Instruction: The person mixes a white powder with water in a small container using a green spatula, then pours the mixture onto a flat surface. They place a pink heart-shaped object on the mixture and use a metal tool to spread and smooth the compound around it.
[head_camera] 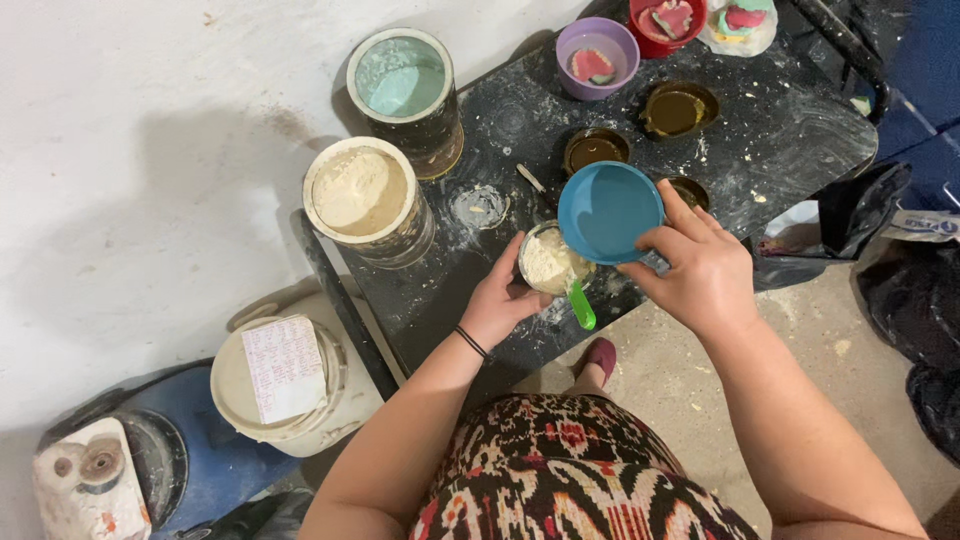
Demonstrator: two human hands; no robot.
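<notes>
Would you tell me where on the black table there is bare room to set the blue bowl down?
The black table is barest at its right end, right of the brown dishes. A smaller patch lies between the teal paint can and the purple bowl. It is crowded around the blue bowl, held by the right hand.

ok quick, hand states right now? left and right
Left hand: closed around the small cup of white powder.
Right hand: fingers gripping the rim of the blue bowl, tilted over that cup.
</notes>
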